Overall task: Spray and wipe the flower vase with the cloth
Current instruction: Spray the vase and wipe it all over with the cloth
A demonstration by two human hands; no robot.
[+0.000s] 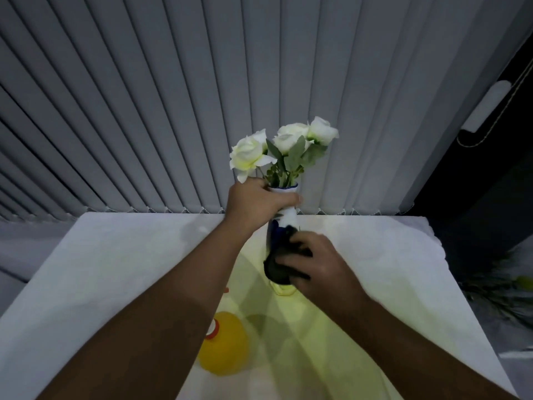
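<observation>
White cloth covers the table (115, 269), which stands against grey vertical blinds (173, 111). On it, near the far edge, stands a tall white ceramic vase with blue markings (285, 217), upright or nearly so, holding white artificial roses with green leaves (285, 145). The left hand (256, 203) is clenched around the neck of the vase just below its blue rim, fingers wrapped to the far side. The right hand (317, 261) grasps a dark crumpled cloth (281, 264) and presses it against the lower body of the vase; the cloth hides most of that section. The base of the vase shows below the cloth, tinted yellow by the light falling on the table. A yellow plastic spray bottle with a red-and-white collar (225, 347) stands on the table near the left forearm, partly hidden by it, well apart from the vase. Dark foliage (501, 290) lies off the right edge of the table.
</observation>
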